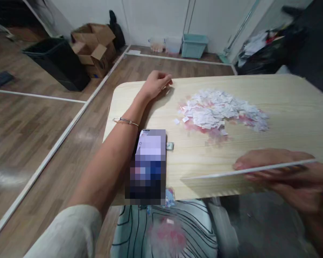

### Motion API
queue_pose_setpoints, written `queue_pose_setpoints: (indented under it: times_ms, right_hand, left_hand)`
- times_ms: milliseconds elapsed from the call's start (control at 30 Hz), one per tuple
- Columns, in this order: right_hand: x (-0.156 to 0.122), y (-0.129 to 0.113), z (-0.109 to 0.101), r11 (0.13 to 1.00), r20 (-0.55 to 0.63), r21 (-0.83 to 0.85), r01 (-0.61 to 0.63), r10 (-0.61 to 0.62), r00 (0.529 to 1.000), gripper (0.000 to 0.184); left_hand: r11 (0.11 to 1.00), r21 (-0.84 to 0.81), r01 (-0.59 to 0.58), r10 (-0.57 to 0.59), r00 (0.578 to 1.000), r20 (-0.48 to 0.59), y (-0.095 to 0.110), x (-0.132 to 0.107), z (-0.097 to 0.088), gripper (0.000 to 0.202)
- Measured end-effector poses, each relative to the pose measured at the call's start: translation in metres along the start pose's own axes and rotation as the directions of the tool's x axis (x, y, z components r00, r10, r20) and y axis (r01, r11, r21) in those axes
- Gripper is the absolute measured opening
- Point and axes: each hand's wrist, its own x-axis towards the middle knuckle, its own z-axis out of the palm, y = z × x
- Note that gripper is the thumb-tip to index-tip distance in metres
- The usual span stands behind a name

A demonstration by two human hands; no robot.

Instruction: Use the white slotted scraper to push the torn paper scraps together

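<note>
My left hand (pixel 157 84) rests at the far left edge of the wooden table, fingers loosely bent and nothing visible in them. To its right is a spread heap of small white paper pieces (pixel 215 109), with pinkish bits among them. At the near right, my right hand (pixel 282 172) grips a thin, stiff white sheet (pixel 231 172), seen almost edge-on and tilted above the tabletop. That hand is blurred. Beside my left forearm lies a phone (pixel 149 165), its screen pixelated, with a small pale object (pixel 169 146) at its right side.
The light wooden table (pixel 285 107) has rounded corners. On my lap, over striped cloth (pixel 134 229), sits a blurred pinkish clump (pixel 168 234). Beyond are a black bin (pixel 59 62), cardboard boxes (pixel 94 48), a teal tub (pixel 194 46) and dark bags (pixel 269 50).
</note>
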Motion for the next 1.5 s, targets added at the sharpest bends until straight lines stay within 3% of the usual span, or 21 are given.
queue_pose_setpoints:
  times_ms: [300,700,967,1033,1100,1133,1200,1233,1267,1367,1433,1500]
  right_hand:
    - [0.006,-0.008,0.002,0.983,-0.017,0.183,0.006,-0.003,1.000,0.031]
    - [0.015,-0.022,0.005,0.982,-0.029,0.183,-0.041,0.047,0.998,0.010]
    - [0.009,-0.024,0.005,0.990,-0.012,0.125,-0.059,0.061,0.998,0.013]
    - [0.002,-0.021,0.004,0.994,-0.044,0.106,-0.037,0.042,0.998,0.014]
    - [-0.008,-0.018,0.002,0.998,-0.157,0.063,0.004,0.006,0.988,0.016]
    - [-0.013,-0.017,0.002,0.999,-0.101,0.013,-0.047,0.048,0.994,0.016]
    - [-0.021,-0.016,0.002,0.993,-0.143,-0.056,-0.100,0.091,0.986,0.025]
    - [-0.023,-0.016,0.004,0.995,-0.132,-0.072,-0.064,0.054,0.990,0.026]
    - [-0.024,-0.016,0.006,0.997,-0.074,-0.073,-0.019,0.014,0.997,0.026]
    - [-0.019,-0.020,0.013,0.999,-0.102,-0.033,0.002,-0.005,0.995,0.021]
    - [-0.012,-0.024,0.016,1.000,-0.143,0.001,-0.012,0.012,0.990,0.014]
    - [-0.005,-0.029,0.018,0.997,-0.091,0.025,-0.078,0.080,0.993,0.008]
  left_hand:
    - [0.997,-0.001,-0.071,0.071,0.997,-0.033,-0.015,0.008,0.001,0.032]
    - [0.996,-0.005,-0.085,0.085,0.996,-0.034,-0.019,0.009,-0.001,0.028]
    - [0.995,0.029,-0.100,0.101,0.995,-0.022,-0.020,0.009,-0.003,0.030]
    - [0.995,0.021,-0.101,0.101,0.995,-0.021,-0.020,0.009,-0.002,0.030]
    - [0.995,0.008,-0.101,0.101,0.994,-0.031,-0.021,0.010,-0.002,0.027]
    - [0.995,0.002,-0.099,0.099,0.994,-0.036,-0.021,0.010,-0.002,0.026]
    - [0.996,-0.006,-0.094,0.093,0.995,-0.039,-0.020,0.010,-0.001,0.024]
    - [0.996,-0.007,-0.091,0.091,0.995,-0.038,-0.020,0.009,-0.001,0.024]
    - [0.996,-0.005,-0.090,0.090,0.995,-0.037,-0.019,0.009,-0.001,0.024]
    - [0.996,0.008,-0.092,0.092,0.995,-0.031,-0.018,0.008,-0.002,0.027]
    - [0.996,0.016,-0.092,0.093,0.995,-0.027,-0.017,0.008,-0.002,0.029]
    - [0.995,0.021,-0.094,0.095,0.995,-0.025,-0.015,0.007,-0.003,0.030]
